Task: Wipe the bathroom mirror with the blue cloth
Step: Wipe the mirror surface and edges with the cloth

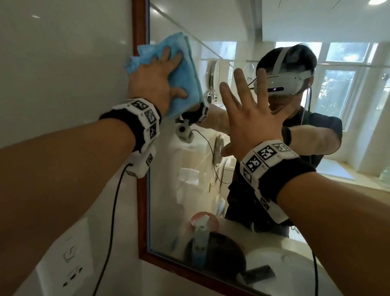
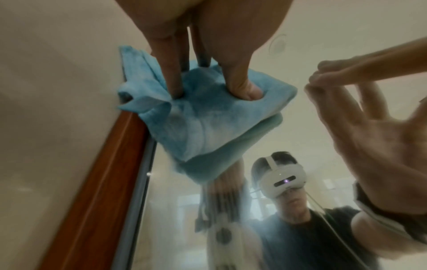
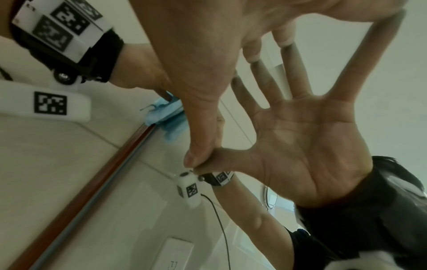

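The blue cloth (image 1: pixel 182 86) is folded and lies flat on the mirror (image 1: pixel 187 173) at its upper left, overlapping the wooden frame (image 1: pixel 143 197). My left hand (image 1: pixel 157 79) presses it to the glass with spread fingers and the thumb along its lower edge. In the left wrist view the fingertips (image 2: pixel 175 89) dent the cloth (image 2: pixel 203 127). My right hand (image 1: pixel 251 117) is flat and wide open to the right of the cloth, fingertips on the glass, holding nothing. The right wrist view shows the right hand (image 3: pixel 208 54) meeting its reflection, with the cloth (image 3: pixel 166 117) behind.
A pale tiled wall (image 1: pixel 34 68) runs left of the frame, with a white socket plate (image 1: pixel 66 264) low down. A black cable (image 1: pixel 108 250) hangs from my left wrist. The mirror reflects a spray bottle (image 1: pixel 202 242), a washbasin and the person.
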The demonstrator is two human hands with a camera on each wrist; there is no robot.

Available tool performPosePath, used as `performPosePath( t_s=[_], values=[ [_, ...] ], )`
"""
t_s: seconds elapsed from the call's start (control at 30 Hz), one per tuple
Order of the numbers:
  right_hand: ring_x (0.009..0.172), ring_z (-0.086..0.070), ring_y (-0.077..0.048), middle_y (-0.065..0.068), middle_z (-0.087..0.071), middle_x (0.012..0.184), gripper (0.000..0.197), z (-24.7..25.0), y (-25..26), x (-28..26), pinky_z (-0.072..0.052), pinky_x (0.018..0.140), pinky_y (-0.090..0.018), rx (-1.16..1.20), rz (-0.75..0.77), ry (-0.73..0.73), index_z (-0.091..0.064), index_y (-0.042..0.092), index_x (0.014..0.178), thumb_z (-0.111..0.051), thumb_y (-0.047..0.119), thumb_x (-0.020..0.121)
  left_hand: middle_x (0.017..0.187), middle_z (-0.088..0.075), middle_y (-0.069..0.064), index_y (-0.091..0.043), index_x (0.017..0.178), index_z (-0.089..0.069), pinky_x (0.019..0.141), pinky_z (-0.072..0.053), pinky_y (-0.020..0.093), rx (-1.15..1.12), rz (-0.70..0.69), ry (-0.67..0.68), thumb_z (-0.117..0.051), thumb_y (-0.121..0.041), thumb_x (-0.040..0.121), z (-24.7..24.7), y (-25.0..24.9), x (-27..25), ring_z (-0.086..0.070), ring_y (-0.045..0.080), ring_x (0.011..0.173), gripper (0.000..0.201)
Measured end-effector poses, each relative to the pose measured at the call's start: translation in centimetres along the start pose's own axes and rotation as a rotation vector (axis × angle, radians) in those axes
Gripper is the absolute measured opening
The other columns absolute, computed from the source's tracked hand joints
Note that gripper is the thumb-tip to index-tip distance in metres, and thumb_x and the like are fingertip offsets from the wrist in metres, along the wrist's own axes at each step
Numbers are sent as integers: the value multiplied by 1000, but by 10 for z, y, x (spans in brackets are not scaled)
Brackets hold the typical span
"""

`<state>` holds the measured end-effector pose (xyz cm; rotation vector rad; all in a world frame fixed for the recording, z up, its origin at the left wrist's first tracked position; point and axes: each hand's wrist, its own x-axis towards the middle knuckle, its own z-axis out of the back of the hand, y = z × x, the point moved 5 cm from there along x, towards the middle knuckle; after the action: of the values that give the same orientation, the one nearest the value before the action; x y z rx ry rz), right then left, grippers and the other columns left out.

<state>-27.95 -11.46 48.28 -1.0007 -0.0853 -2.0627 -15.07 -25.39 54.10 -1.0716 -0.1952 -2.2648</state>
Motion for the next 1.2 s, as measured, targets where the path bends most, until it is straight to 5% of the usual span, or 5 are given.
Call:
performPosePath(
  t_s=[0.3, 0.67, 0.8, 0.93, 1.2],
  values=[
    [143, 25, -35, 1, 26, 158, 136, 1, 1, -4, -7, 91, -86, -11, 16, -22, 12, 36, 150, -82, 64, 55, 160, -25, 0, -35, 152, -26, 115, -26, 39, -173, 107, -9, -65, -46, 86, -31, 16, -29, -32, 27, 141, 78],
    [145, 19, -33, 5, 18, 160, 93, -4, 0, -4, -3, 90, -87, -17, 19, -108, 3, 38, 150, -65, 35, 86, 164, -10, -3, -33, 155, -12, 119, -20, 44, -118, 224, 149, -60, -49, 88, -103, 34, -102, -22, 30, 145, 83],
    [145, 19, -32, 5, 17, 160, 93, -6, 0, -5, -3, 91, -86, -13, 16, -112, 4, 39, 150, -64, 29, 86, 162, -18, -2, -33, 153, -21, 117, -22, 36, -276, 340, 150, -64, -49, 85, -127, 34, -139, -27, 25, 144, 82],
    [146, 18, -32, 5, 16, 160, 103, -4, 1, -8, -2, 90, -85, -2, 35, -97, 3, 36, 151, -70, 47, 79, 161, -19, 3, -30, 153, -25, 119, -17, 33, -411, 431, 145, -67, -43, 86, -135, 27, -160, -24, 24, 145, 80],
    [146, 17, -31, 7, 17, 160, 113, -6, 2, -6, -6, 91, -87, -20, 22, -94, 4, 38, 150, -78, 48, 73, 164, -3, -4, -31, 156, -6, 119, -18, 47, -175, 269, 186, -47, -52, 94, -137, 27, -137, -9, 19, 150, 77]
  ],
)
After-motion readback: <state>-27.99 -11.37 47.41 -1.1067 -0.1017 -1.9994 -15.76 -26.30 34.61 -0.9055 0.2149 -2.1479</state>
